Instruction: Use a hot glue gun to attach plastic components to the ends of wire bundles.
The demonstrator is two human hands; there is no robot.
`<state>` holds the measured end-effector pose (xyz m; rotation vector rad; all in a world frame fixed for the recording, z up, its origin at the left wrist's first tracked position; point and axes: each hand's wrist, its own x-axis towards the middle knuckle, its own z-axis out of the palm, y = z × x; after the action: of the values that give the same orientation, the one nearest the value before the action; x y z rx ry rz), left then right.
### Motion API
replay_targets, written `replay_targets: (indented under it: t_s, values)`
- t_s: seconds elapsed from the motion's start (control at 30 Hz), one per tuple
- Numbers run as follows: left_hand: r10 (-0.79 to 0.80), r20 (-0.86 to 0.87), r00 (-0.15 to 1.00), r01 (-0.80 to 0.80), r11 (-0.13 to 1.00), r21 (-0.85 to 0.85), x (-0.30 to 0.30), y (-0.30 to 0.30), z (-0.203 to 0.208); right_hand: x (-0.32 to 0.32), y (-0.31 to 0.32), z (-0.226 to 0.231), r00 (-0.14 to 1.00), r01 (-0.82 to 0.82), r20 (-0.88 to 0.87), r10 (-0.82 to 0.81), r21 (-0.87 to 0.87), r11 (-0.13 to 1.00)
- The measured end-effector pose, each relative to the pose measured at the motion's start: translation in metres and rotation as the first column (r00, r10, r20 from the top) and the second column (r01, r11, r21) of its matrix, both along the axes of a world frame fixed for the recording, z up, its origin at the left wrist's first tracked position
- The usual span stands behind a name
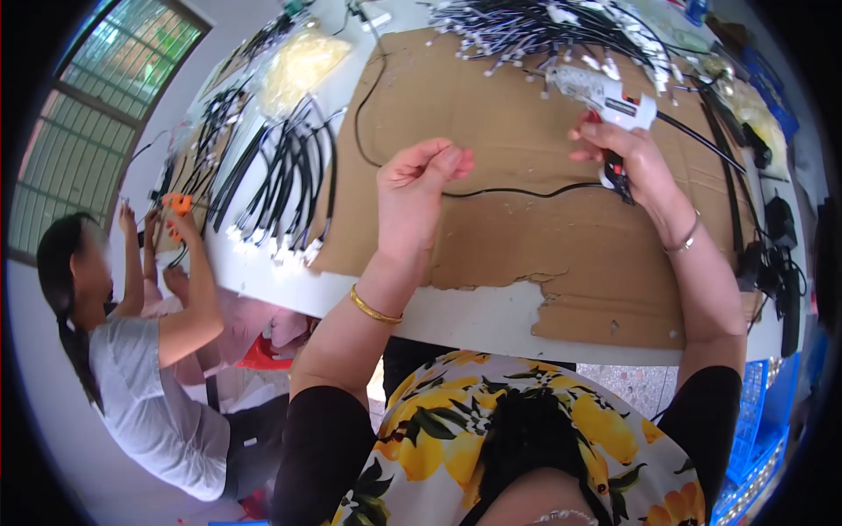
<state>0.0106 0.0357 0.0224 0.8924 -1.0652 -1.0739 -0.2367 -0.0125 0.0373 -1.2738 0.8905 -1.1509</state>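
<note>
My right hand (630, 158) is wrapped round the handle of a white glue gun (630, 109), whose nozzle end points left toward the far pile of cables. A black rod sticks out of the gun's rear to the right. From below the handle a thin black cord (526, 192) runs left across the cardboard, passing behind my left hand (421, 180). That hand is raised over the cardboard with thumb and fingers pinched together. Whatever they hold, if anything, is too small to make out.
Brown cardboard (491, 237) with a torn near edge covers the white table (438, 316). Black cables with white connectors (289, 175) lie left; a larger cable pile (535, 31) lies beyond. A clear bag (307, 66) sits far left. Beside me, a co-worker (158, 351) holds an orange tool (178, 203).
</note>
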Motion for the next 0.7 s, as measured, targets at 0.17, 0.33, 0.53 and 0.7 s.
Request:
replay_targets:
  t_s: [0.17,0.33,0.53,0.7]
  values:
    - [-0.004,-0.032,0.999,0.004,1.0,0.002,-0.016,-0.007,-0.007,-0.018,-0.018,-0.007,0.985,-0.057,0.166,0.036,0.127,0.99]
    - [-0.068,-0.02,0.998,0.067,0.997,-0.022,-0.016,-0.001,-0.013,-0.03,-0.027,-0.007,0.968,-0.115,0.242,0.074,0.162,0.98]
    - [-0.113,0.081,0.99,0.12,0.989,-0.088,-0.018,0.001,-0.016,-0.037,-0.029,-0.011,0.958,-0.171,0.255,0.131,0.14,0.975]
    - [-0.011,0.196,0.98,0.037,0.99,-0.134,-0.018,0.003,-0.011,-0.034,-0.026,-0.009,0.935,-0.261,0.276,0.222,0.114,0.959]
